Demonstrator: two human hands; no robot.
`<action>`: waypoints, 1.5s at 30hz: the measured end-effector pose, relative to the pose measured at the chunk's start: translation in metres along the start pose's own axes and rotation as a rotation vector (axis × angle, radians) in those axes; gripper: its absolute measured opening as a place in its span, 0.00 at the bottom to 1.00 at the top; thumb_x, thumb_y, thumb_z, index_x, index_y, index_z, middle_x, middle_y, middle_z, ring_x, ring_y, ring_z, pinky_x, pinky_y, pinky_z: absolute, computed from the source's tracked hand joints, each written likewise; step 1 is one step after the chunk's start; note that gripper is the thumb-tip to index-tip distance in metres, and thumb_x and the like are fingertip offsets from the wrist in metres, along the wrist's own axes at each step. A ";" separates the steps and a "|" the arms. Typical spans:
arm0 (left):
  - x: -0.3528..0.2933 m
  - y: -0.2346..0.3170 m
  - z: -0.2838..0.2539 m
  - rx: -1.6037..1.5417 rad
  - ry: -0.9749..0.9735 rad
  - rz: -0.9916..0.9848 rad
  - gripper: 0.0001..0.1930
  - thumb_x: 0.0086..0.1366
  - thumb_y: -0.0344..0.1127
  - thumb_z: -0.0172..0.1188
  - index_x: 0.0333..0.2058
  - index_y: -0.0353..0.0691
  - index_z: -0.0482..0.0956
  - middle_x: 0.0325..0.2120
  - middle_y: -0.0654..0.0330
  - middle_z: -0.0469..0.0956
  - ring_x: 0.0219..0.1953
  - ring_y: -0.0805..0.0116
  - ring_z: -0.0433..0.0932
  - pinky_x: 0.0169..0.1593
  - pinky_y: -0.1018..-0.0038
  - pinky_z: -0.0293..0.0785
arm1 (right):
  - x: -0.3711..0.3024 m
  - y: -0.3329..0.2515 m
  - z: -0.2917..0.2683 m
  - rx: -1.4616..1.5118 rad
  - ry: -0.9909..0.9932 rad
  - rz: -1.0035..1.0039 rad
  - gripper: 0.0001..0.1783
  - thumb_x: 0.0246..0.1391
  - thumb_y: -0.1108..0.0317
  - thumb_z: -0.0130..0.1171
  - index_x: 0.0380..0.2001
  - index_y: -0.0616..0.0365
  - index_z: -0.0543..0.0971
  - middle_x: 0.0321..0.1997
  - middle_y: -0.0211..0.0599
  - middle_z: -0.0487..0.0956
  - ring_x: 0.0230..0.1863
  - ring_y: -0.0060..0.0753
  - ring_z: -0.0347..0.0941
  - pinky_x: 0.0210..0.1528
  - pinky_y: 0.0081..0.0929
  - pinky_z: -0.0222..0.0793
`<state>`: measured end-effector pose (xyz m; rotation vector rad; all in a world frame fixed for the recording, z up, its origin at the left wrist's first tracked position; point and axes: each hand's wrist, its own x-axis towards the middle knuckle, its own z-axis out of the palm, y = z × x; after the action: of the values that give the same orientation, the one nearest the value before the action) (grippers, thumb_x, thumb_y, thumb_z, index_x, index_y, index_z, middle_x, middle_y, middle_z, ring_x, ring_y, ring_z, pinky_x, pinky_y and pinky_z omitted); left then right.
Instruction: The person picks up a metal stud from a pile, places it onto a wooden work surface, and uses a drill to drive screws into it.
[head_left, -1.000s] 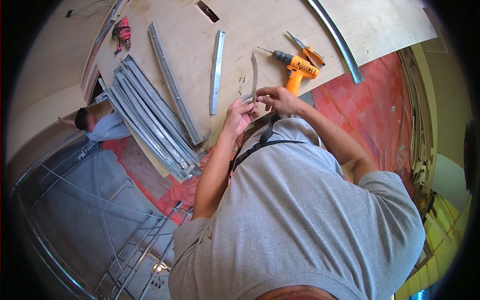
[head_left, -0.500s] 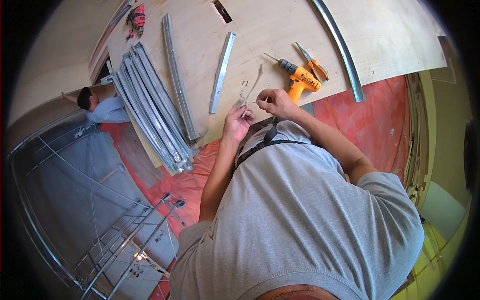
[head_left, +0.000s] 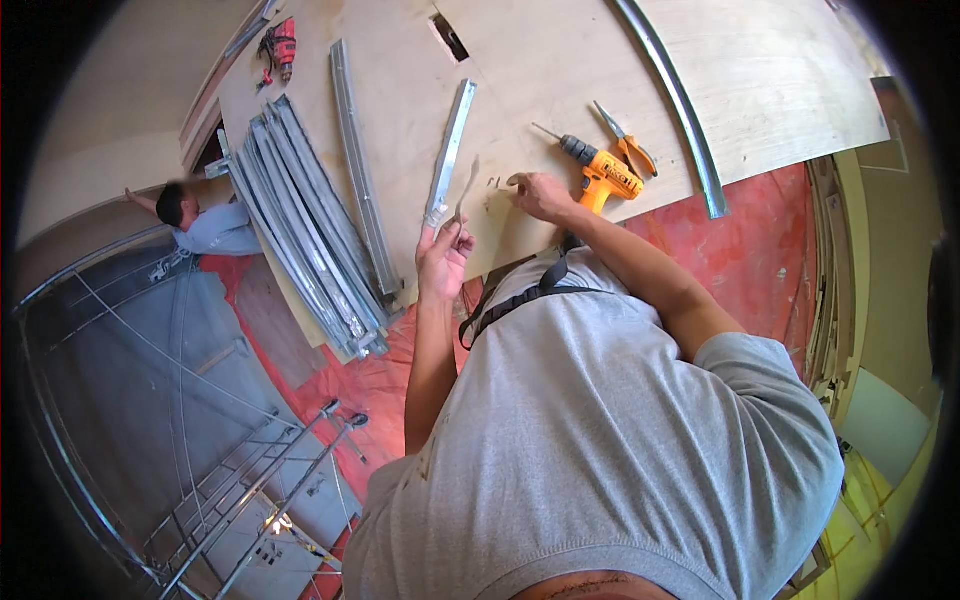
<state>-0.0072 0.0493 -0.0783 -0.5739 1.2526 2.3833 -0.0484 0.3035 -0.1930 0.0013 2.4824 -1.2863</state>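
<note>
Thin strip (head_left: 468, 188): sticking up from the left hand, over the board (head_left: 560, 90), near a short metal piece (head_left: 453, 140)
Left hand (head_left: 445, 258): got it pinched, thumb against fingers
Right hand (head_left: 543, 197): fingers curled, just beside some tiny dark bits (head_left: 495, 183), can't tell if it's gripping anything
Orange drill (head_left: 612, 174): lying right of that hand, pliers (head_left: 632, 150) next to it

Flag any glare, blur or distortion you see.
Head view: the long silver metal channel looks bowed, probably by the fisheye; head view: the thin grey strip in the bare left hand looks soft; head view: the small white light at lower left glares.
</note>
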 end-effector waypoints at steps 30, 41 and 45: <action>0.147 0.050 -0.057 1.433 0.253 0.083 0.40 0.64 0.40 0.76 0.71 0.36 0.68 0.55 0.45 0.85 0.56 0.45 0.85 0.60 0.55 0.80 | -0.121 0.063 -0.107 0.405 0.035 0.647 0.36 0.62 0.37 0.73 0.37 0.69 0.86 0.28 0.43 0.87 0.23 0.33 0.84 0.26 0.35 0.84; 0.191 0.037 -0.005 1.722 0.118 -0.003 0.42 0.60 0.40 0.73 0.71 0.37 0.65 0.58 0.37 0.82 0.62 0.37 0.81 0.64 0.52 0.78 | -0.087 0.065 -0.040 0.077 0.354 0.861 0.37 0.52 0.34 0.75 0.39 0.64 0.90 0.38 0.49 0.90 0.36 0.44 0.89 0.41 0.43 0.82; 0.194 0.029 -0.024 1.657 0.126 0.125 0.36 0.58 0.37 0.69 0.65 0.32 0.71 0.54 0.38 0.84 0.58 0.40 0.83 0.62 0.54 0.78 | -0.091 0.060 -0.047 1.059 0.452 0.711 0.26 0.56 0.54 0.74 0.49 0.63 0.81 0.35 0.42 0.86 0.31 0.43 0.87 0.36 0.39 0.84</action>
<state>-0.1813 0.0424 -0.1718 -0.0510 2.6370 0.6739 0.0329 0.3903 -0.1879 1.3814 1.4651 -2.1442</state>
